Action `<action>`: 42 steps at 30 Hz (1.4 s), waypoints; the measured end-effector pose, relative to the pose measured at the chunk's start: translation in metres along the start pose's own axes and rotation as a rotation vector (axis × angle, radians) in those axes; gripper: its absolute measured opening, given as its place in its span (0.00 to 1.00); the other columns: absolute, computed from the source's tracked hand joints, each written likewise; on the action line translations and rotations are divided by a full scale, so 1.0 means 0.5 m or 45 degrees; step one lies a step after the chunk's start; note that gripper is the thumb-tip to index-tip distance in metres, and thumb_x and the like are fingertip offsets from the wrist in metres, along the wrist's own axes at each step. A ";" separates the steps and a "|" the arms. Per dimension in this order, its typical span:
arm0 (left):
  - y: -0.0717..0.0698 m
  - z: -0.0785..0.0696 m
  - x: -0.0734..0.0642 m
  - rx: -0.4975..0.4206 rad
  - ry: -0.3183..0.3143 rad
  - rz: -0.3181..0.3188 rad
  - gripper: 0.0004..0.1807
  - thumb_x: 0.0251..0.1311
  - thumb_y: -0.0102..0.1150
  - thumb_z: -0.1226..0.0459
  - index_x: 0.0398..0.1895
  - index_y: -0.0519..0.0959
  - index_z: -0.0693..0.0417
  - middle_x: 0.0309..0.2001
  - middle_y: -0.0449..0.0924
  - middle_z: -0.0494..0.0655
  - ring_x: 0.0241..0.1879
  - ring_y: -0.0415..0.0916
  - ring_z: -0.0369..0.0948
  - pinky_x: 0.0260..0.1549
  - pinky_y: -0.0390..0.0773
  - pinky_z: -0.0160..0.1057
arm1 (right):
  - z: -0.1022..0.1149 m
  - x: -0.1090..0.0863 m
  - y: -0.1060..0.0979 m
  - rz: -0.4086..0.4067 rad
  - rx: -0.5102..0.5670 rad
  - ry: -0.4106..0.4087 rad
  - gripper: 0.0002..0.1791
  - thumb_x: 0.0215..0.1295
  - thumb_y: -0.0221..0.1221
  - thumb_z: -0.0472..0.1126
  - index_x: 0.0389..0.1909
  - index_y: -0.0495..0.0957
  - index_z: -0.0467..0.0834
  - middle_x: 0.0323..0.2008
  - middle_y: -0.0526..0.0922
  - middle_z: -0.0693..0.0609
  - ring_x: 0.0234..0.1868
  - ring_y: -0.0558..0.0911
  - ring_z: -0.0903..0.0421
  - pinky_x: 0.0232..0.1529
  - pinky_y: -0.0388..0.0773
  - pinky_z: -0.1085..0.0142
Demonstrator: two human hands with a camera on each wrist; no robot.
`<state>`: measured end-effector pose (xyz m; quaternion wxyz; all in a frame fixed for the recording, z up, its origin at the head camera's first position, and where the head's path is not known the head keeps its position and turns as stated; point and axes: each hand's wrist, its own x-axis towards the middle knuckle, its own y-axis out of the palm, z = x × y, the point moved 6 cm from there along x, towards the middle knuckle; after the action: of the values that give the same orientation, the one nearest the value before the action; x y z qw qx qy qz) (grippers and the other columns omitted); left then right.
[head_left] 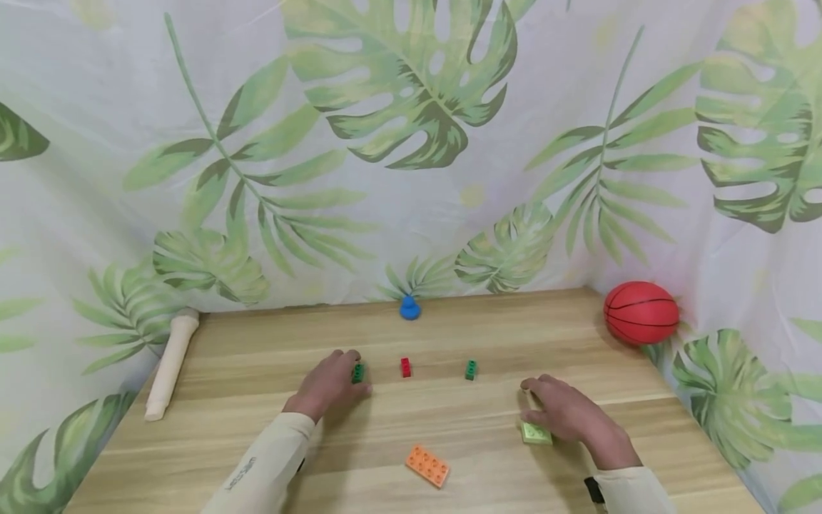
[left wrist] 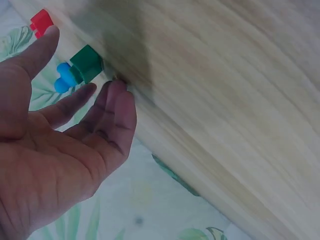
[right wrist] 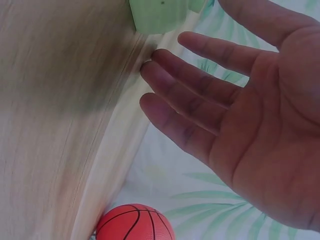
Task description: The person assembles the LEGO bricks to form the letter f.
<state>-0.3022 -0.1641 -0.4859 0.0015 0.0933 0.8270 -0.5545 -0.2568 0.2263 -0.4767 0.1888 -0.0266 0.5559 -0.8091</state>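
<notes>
My left hand (head_left: 330, 385) reaches over a small green toy brick (head_left: 357, 373). In the left wrist view this green brick (left wrist: 86, 64) lies between the thumb and the relaxed fingers, with a gap showing on both sides. The right hand (head_left: 565, 410) hovers by a light green brick (head_left: 536, 433). Seen from the right wrist, its fingers (right wrist: 185, 102) are spread and loosely straight, apart from the light green brick (right wrist: 162, 15). Between the hands lie a small red brick (head_left: 405, 368) and a second green brick (head_left: 471, 369). An orange brick (head_left: 427, 466) lies nearer to me.
A small blue rounded object (head_left: 409, 308) stands at the back edge of the wooden table (head_left: 488, 328). The red toy basketball (head_left: 641, 313) sits at the back right corner. A pale club-shaped stick (head_left: 172, 364) lies along the left edge. Leaf-patterned cloth (head_left: 385, 214) hangs behind.
</notes>
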 end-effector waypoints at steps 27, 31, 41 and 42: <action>0.032 -0.061 0.023 -0.076 0.148 0.173 0.15 0.60 0.75 0.73 0.50 0.86 0.61 0.41 0.83 0.50 0.39 0.73 0.44 0.43 0.79 0.45 | 0.008 0.042 -0.001 0.044 0.096 -0.053 0.37 0.72 0.70 0.48 0.73 0.71 0.32 0.63 0.80 0.33 0.65 0.81 0.36 0.67 0.77 0.38; 0.033 -0.061 0.026 -0.098 0.166 0.154 0.15 0.60 0.76 0.71 0.50 0.86 0.60 0.40 0.81 0.48 0.39 0.73 0.44 0.42 0.77 0.44 | 0.017 0.093 -0.004 0.028 0.186 -0.126 0.44 0.71 0.70 0.45 0.77 0.61 0.27 0.64 0.81 0.27 0.67 0.80 0.32 0.69 0.74 0.37; 0.040 -0.046 0.020 -0.167 0.152 0.145 0.18 0.58 0.79 0.69 0.51 0.84 0.58 0.37 0.81 0.47 0.37 0.73 0.42 0.43 0.79 0.44 | 0.044 0.160 0.019 0.047 0.198 -0.084 0.41 0.67 0.75 0.43 0.76 0.68 0.35 0.61 0.82 0.32 0.64 0.82 0.36 0.65 0.78 0.41; 0.039 -0.046 0.020 -0.173 0.156 0.142 0.18 0.58 0.79 0.69 0.50 0.84 0.58 0.37 0.80 0.47 0.37 0.73 0.42 0.42 0.79 0.44 | 0.051 0.162 0.019 0.042 0.193 -0.092 0.40 0.66 0.75 0.43 0.74 0.70 0.36 0.61 0.82 0.33 0.63 0.82 0.36 0.65 0.79 0.42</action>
<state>-0.3065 -0.1342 -0.4957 -0.0121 0.1726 0.8547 -0.4894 -0.3227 0.1736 -0.4894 0.2236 -0.0322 0.4862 -0.8442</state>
